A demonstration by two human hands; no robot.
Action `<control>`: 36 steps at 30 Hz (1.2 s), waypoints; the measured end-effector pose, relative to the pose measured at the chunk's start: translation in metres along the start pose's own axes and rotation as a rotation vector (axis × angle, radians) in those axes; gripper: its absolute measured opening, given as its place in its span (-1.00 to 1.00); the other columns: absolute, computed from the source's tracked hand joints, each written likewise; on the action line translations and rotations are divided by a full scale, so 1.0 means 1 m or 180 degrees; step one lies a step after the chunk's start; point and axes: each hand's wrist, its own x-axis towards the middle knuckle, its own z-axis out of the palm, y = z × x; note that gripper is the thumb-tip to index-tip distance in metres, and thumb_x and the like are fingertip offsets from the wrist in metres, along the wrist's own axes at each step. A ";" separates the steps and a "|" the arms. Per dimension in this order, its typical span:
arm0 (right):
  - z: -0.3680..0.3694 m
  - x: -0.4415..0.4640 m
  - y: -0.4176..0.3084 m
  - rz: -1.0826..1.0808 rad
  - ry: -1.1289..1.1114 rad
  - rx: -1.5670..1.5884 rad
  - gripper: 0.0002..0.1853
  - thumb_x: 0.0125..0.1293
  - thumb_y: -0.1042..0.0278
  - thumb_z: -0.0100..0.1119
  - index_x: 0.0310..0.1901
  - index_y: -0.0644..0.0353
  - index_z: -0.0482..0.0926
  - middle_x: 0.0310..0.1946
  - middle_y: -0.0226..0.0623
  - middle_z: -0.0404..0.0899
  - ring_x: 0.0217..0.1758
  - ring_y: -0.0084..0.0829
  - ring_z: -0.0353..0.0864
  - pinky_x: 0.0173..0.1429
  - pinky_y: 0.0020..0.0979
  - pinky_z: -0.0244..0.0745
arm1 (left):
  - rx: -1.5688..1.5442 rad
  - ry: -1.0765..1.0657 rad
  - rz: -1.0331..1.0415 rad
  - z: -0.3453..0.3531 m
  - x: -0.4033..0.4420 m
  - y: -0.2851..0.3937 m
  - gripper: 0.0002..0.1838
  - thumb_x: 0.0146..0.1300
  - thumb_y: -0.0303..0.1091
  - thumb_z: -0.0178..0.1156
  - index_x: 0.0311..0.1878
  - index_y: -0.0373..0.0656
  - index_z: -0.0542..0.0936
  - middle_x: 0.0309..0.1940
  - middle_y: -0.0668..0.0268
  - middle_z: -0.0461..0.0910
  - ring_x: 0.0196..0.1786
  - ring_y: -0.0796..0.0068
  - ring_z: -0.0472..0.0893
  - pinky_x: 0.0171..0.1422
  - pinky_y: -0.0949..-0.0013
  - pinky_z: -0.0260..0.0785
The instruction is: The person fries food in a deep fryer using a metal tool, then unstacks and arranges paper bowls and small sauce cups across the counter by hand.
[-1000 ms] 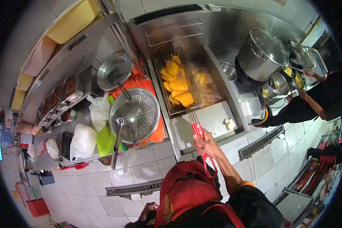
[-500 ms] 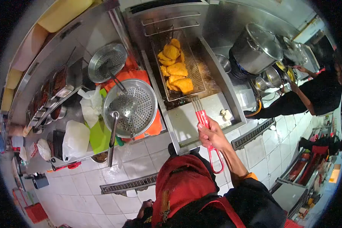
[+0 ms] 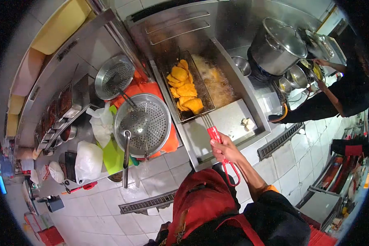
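My right hand [image 3: 226, 148] is closed around the red handle [image 3: 214, 134] of a wire fryer basket [image 3: 212, 107]. Several golden fried pieces [image 3: 186, 90] lie heaped in the basket, which sits over the left part of a steel deep fryer [image 3: 256, 102]. To its right, oil [image 3: 213, 80] bubbles and foams, with a paler orange patch in it. Below the basket, a flat steel ledge [image 3: 217, 119] bears a small clump of whitish bits [image 3: 247, 123]. My left hand is hidden beside my body.
Left of the fryer, a perforated colander [image 3: 162, 123] holds a skimmer [image 3: 134, 121] whose handle sticks out over the counter edge. A large lidded pot [image 3: 274, 51] stands to the right. Near it, a co-worker [image 3: 336, 92] in dark clothes handles pans. A drain grate [image 3: 147, 203] crosses the tiled floor.
The basket has shifted left across the fryer with my right hand still on its handle. More foaming oil shows on its right side. My left hand has dropped out of sight.
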 end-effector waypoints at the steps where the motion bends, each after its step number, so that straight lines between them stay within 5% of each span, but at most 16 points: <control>1: -0.002 0.006 0.002 0.0025 -0.0004 0.0064 -0.80 0.40 0.23 0.04 -0.16 0.05 0.24 -0.68 -0.57 0.19 -0.77 -0.69 0.14 -0.72 -0.57 0.11 | -0.0002 0.0020 -0.0003 0.000 -0.001 0.000 -0.90 0.15 -0.30 0.15 -0.40 -0.08 0.54 -0.62 0.45 0.47 -0.61 0.56 0.45 -0.54 0.39 0.30; 12: -0.033 0.054 0.011 -0.0080 0.0337 -0.0632 -0.82 0.40 0.25 0.04 -0.13 0.09 0.28 -0.68 -0.54 0.23 -0.80 -0.67 0.18 -0.73 -0.54 0.13 | -0.0206 0.0123 -0.0046 0.024 0.001 -0.004 -0.90 0.16 -0.29 0.15 -0.39 -0.08 0.55 -0.63 0.45 0.46 -0.62 0.57 0.44 -0.55 0.39 0.29; 22: -0.010 0.049 0.017 0.0072 0.0490 -0.0246 -0.85 0.40 0.26 0.03 -0.18 0.07 0.30 -0.68 -0.55 0.20 -0.79 -0.67 0.13 -0.73 -0.55 0.05 | -0.0317 0.0184 -0.0057 0.031 0.004 -0.009 -0.89 0.18 -0.28 0.15 -0.38 -0.08 0.55 -0.63 0.46 0.46 -0.62 0.59 0.43 -0.57 0.40 0.28; 29: -0.011 0.054 0.016 0.0083 0.0377 -0.0164 -0.85 0.39 0.25 0.06 -0.21 0.07 0.32 -0.67 -0.60 0.23 -0.73 -0.70 0.18 -0.69 -0.56 0.12 | -0.0460 0.0284 -0.0047 0.029 -0.002 -0.014 -0.88 0.18 -0.27 0.15 -0.38 -0.08 0.55 -0.63 0.46 0.45 -0.63 0.59 0.42 -0.58 0.41 0.27; 32: -0.017 0.050 0.022 -0.0116 0.0643 -0.1087 -0.78 0.39 0.17 0.05 -0.24 0.10 0.30 -0.67 -0.59 0.25 -0.73 -0.68 0.22 -0.68 -0.55 0.14 | -0.0545 0.0313 -0.0053 0.043 -0.002 -0.017 -0.88 0.19 -0.26 0.15 -0.38 -0.08 0.55 -0.63 0.47 0.45 -0.63 0.60 0.42 -0.58 0.41 0.27; 36: -0.028 0.044 0.023 0.0240 0.0550 -0.0677 -0.76 0.41 0.16 0.01 -0.15 0.15 0.32 -0.65 -0.50 0.35 -0.76 -0.63 0.29 -0.67 -0.53 0.25 | -0.0606 0.0425 -0.0105 0.066 0.000 -0.021 -0.88 0.19 -0.26 0.15 -0.37 -0.08 0.55 -0.63 0.47 0.45 -0.63 0.60 0.42 -0.59 0.41 0.27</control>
